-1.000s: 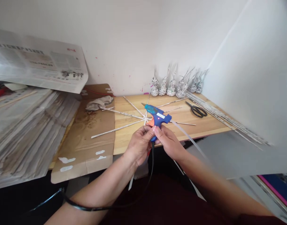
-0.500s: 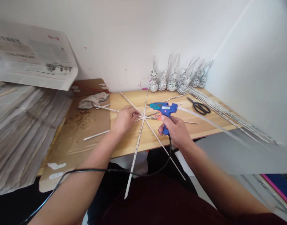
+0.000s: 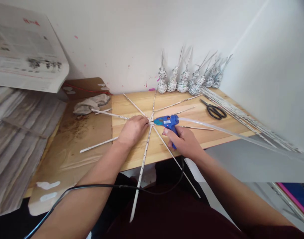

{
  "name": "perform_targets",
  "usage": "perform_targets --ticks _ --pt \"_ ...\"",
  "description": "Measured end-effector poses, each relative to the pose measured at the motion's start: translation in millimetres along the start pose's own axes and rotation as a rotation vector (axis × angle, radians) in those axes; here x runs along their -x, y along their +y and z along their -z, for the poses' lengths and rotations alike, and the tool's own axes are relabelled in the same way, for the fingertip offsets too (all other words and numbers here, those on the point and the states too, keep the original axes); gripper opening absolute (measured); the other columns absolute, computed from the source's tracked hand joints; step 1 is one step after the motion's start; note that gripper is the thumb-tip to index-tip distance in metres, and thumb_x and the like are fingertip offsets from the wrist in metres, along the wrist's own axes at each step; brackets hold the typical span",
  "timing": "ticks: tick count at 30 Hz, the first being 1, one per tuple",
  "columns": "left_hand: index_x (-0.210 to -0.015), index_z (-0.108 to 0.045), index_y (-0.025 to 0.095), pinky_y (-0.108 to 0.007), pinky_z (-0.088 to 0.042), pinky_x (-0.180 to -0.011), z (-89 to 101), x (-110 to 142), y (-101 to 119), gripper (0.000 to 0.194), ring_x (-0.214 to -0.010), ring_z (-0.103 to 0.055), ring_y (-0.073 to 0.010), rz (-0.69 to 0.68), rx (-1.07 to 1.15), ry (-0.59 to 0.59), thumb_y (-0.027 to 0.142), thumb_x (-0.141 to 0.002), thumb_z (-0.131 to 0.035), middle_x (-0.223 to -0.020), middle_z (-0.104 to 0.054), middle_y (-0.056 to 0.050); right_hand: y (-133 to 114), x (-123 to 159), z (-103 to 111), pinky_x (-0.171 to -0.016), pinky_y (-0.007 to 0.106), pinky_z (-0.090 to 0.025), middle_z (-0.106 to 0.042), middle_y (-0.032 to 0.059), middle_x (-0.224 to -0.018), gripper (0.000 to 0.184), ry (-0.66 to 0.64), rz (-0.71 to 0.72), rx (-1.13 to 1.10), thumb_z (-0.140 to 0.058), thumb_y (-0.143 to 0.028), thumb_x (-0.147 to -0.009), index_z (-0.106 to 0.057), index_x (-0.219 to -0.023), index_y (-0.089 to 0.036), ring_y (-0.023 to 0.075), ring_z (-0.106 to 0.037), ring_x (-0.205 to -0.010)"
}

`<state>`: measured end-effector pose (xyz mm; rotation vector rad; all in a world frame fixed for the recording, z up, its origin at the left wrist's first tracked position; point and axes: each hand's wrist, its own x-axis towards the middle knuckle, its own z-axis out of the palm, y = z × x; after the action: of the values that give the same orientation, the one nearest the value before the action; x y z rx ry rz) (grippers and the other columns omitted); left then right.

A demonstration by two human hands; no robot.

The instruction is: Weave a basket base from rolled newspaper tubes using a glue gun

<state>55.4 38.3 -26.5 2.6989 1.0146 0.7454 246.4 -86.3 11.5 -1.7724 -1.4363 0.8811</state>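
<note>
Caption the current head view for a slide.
Right hand points a glue gun at crossed paper sticks; left hand touches them.

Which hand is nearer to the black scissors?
Right. The right hand, holding the hot glue gun, is below and left of the scissors in view; the left hand is farther left, at the crossed paper sticks.

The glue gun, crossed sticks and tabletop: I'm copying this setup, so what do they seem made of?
Glue gun: probably plastic; smooth, moulded-looking blue body. Crossed sticks: apparently rolled newspaper, matte, pale with dark print-like flecks. Tabletop: wood or wood-look board, judging by its pale grain; smooth finish.
</note>
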Motion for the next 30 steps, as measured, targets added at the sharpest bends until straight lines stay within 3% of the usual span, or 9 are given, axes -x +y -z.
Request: perform_targets --ticks 12,30 --pt "-0.091 -0.066 0.017 -0.035 -0.048 -0.087 0.7 -2 -3 0.015 -0.091 -0.06 -0.0227 0.053 0.048 0.022 0.021 -0.091 -0.052 -0.093 -0.066 -0.009 -5 -5 -2 -0.06 0.026 -0.043 -0.066 -0.0006 -0.055 0.038 -0.026 0.035 0.073 -0.05 -0.051 -0.093 -0.067 -0.084 -0.018 0.0159 -0.063 -0.055" --pt "-0.093 -0.069 0.015 -0.035 -0.049 -0.087 -1.4 1 -2 0.015 -0.09 -0.061 -0.0223 0.003 -0.024 0.041 0.022 -0.093 -0.055 -0.094 -0.069 -0.009 -5 -11 -4 -0.063 0.026 -0.038 -0.066 0.0011 -0.058 0.037 -0.038 0.098 0.275 -0.044 -0.045 -0.096 -0.055 -0.072 -0.02 0.0157 -0.062 -0.059"
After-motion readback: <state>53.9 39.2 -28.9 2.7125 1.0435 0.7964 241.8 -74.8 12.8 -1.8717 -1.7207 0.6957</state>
